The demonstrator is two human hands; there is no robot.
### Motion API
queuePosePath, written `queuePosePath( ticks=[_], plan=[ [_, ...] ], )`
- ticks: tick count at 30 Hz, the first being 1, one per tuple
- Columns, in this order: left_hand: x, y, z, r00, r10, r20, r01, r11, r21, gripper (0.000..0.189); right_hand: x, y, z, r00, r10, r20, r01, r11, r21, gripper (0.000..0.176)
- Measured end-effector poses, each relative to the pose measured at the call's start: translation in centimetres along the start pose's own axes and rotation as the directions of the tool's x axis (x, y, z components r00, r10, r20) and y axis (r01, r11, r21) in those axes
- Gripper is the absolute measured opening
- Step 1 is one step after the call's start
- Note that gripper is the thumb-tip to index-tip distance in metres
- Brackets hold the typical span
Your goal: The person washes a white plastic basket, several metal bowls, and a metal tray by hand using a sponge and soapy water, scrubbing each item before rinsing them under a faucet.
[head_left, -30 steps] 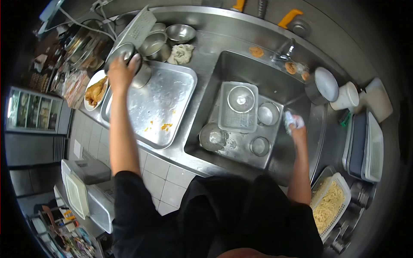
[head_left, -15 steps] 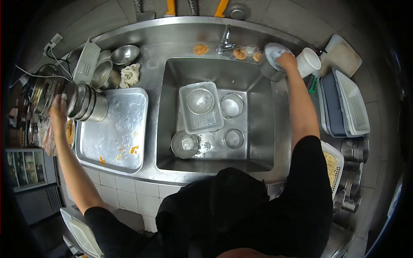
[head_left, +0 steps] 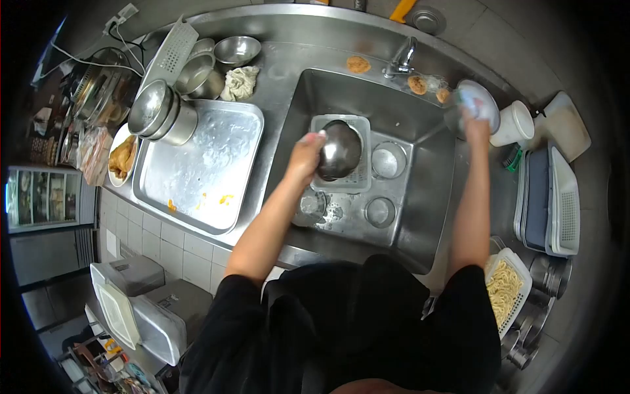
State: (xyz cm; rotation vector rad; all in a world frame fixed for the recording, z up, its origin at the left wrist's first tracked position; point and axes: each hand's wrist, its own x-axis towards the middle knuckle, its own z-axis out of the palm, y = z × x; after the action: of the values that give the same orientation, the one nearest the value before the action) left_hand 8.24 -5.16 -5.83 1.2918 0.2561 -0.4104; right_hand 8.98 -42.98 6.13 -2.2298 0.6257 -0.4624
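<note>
My left hand [head_left: 306, 156] grips the rim of a steel bowl [head_left: 340, 150], which is tilted with its dark outside up. The bowl hangs over a white perforated basket [head_left: 359, 182] in the sink [head_left: 426, 190]. Round steel containers [head_left: 388, 159] stand on the sink floor beside the basket. At the right rim of the sink, my right hand [head_left: 475, 121] is blurred over a steel pot [head_left: 489, 110], closed round a pale, bluish cloth-like item [head_left: 474, 104].
A steel tray [head_left: 216, 157] with orange scraps lies left of the sink, stacked bowls [head_left: 151, 108] at its corner. A faucet [head_left: 401, 60] and brown scrubbers [head_left: 358, 64] line the back. White tub [head_left: 515, 125], trays [head_left: 563, 197] and noodle basket [head_left: 504, 289] are on the right.
My left hand has moved right from the bowl stack to above the sink, now with a bowl in it. My right hand has lifted slightly from inside the pot. The view has turned.
</note>
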Motion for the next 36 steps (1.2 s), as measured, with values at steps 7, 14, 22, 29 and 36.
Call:
queuePosePath(
  ticks=[7,14,22,29,36],
  plan=[
    [-0.9,-2.8,6.4,0.993,-0.091,-0.071,0.079,0.984,-0.158,0.044,-17.6,-2.8,12.5,0.646,-0.732,0.216,0.739,0.671,0.062,0.037],
    [-8.0,0.1,7.5,0.913,0.379,0.153,-0.409,0.842,0.352,0.048,-13.9,0.4,16.4,0.533,0.332,0.779,-0.845,0.166,0.508,0.041],
    [-4.0,-0.2,3.5,0.952,0.097,0.29,-0.292,0.571,0.767,0.043,-19.6,0.3,18.8,0.716,0.283,0.639,-0.691,0.422,0.588,0.032],
    [-2.5,-0.8,0.7,0.967,-0.037,0.254,0.035,0.999,0.011,0.055,-13.6,2.3,15.1,0.654,0.272,0.706,-0.592,0.765,0.254,0.049],
    [-2.1,-3.9,1.4,0.911,-0.399,0.105,0.331,0.859,0.391,0.075,-18.8,-0.1,17.3,0.724,-0.347,0.595,0.375,0.923,0.082,0.03]
  ],
)
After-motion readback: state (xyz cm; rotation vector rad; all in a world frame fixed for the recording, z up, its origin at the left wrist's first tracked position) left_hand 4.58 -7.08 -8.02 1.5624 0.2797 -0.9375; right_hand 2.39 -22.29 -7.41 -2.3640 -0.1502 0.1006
